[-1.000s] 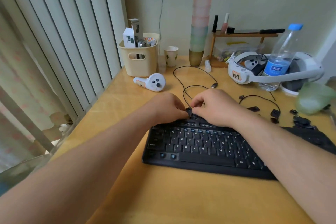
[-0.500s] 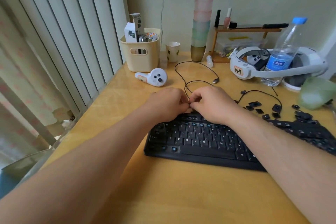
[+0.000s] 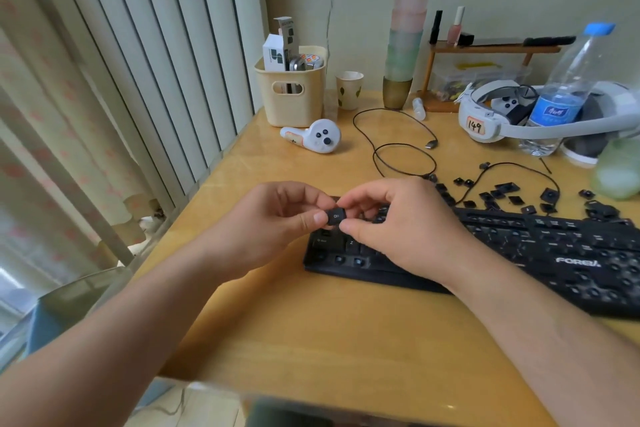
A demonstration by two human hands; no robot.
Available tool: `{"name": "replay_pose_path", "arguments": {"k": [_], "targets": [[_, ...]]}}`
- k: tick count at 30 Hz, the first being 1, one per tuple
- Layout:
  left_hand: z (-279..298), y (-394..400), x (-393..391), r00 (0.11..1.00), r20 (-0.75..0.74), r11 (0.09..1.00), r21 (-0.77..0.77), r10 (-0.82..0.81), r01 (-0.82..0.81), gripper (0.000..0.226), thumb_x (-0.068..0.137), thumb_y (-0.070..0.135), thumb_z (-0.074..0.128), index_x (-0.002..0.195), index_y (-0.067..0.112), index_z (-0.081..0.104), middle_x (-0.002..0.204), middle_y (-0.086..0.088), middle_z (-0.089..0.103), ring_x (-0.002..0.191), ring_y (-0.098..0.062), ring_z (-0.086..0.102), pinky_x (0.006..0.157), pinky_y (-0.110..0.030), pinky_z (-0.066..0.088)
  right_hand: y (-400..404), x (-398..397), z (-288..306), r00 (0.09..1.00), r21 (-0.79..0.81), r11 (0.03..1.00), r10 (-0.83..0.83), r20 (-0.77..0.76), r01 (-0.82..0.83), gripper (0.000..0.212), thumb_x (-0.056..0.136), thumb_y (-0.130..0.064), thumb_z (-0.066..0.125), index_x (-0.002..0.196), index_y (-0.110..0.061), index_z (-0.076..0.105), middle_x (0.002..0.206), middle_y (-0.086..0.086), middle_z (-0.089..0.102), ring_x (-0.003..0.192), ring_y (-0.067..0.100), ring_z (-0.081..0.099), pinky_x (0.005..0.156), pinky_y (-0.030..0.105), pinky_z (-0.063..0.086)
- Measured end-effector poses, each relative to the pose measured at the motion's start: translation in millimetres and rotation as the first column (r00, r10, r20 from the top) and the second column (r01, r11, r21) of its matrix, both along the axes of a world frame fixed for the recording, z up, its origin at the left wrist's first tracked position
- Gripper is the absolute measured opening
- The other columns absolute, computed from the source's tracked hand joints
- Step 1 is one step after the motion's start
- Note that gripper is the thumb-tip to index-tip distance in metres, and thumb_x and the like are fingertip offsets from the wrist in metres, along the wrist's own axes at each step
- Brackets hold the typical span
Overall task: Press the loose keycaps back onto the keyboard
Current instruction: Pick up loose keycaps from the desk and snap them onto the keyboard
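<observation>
A black keyboard (image 3: pixel 540 250) lies on the wooden desk, with bare switches showing along its left bottom row and on the right block. Both hands meet above its left end. My left hand (image 3: pixel 277 218) and my right hand (image 3: pixel 394 222) pinch one black Ctrl keycap (image 3: pixel 335 217) between thumbs and fingertips, held a little above the keys. Several loose black keycaps (image 3: pixel 498 194) lie scattered on the desk behind the keyboard's right half.
A black cable (image 3: pixel 398 149) loops behind the hands. Further back stand a white controller (image 3: pixel 315 140), a cream basket (image 3: pixel 292 94), a paper cup (image 3: pixel 349 89), stacked cups (image 3: pixel 407 35), a headset (image 3: pixel 502 114) and a water bottle (image 3: pixel 568 87). The desk's left edge runs along vertical blinds (image 3: pixel 138 62).
Both hands have lifted off the keyboard's top row and drawn nearer to me, now holding a keycap up between them. The camera has shifted left and closer.
</observation>
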State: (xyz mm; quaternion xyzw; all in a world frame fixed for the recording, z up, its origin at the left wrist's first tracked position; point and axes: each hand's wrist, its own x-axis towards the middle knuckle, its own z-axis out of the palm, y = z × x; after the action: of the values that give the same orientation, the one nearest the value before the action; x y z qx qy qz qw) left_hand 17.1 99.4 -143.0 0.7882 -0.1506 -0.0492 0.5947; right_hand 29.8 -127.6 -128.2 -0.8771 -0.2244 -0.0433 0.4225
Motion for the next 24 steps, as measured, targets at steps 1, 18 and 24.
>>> {"name": "replay_pose_path", "arguments": {"k": [1, 18, 24], "targets": [[-1.8, 2.0, -2.8, 1.0, -0.001, 1.0, -0.013, 0.004, -0.004, 0.012, 0.097, 0.013, 0.069, 0.108, 0.009, 0.073, 0.1, -0.006, 0.078, 0.091, -0.013, 0.069, 0.086, -0.026, 0.054, 1.3, -2.1, 0.2, 1.0, -0.025, 1.0, 0.01, 0.011, -0.01, 0.02, 0.081, -0.029, 0.086, 0.098, -0.036, 0.079, 0.083, -0.022, 0.073, 0.084, 0.001, 0.065, 0.075, 0.013, 0.051], [-24.6, 23.8, -19.6, 0.964, 0.262, 0.894, 0.42, 0.048, -0.158, 0.02, 0.081, 0.034, 0.089, 0.098, 0.033, 0.079, 0.086, 0.019, 0.072, 0.075, -0.001, 0.063, 0.067, -0.01, 0.045, 23.4, -17.9, -22.9, 0.995, -0.265, 0.964, 0.009, 0.104, 0.019, 0.012, 0.081, -0.046, 0.08, 0.091, -0.04, 0.076, 0.08, -0.017, 0.064, 0.095, 0.008, 0.052, 0.092, 0.038, 0.047], [-25.6, 23.0, -18.8, 0.962, 0.269, 0.887, 0.43, 0.049, -0.165, 0.008, 0.086, 0.035, 0.083, 0.092, 0.038, 0.078, 0.085, 0.026, 0.068, 0.072, 0.002, 0.06, 0.067, -0.012, 0.045, 26.2, -19.2, -25.4, 0.995, -0.238, 0.971, -0.01, 0.095, 0.032, 0.011, 0.082, -0.049, 0.078, 0.092, -0.045, 0.075, 0.082, -0.02, 0.065, 0.098, 0.008, 0.051, 0.096, 0.044, 0.047]]}}
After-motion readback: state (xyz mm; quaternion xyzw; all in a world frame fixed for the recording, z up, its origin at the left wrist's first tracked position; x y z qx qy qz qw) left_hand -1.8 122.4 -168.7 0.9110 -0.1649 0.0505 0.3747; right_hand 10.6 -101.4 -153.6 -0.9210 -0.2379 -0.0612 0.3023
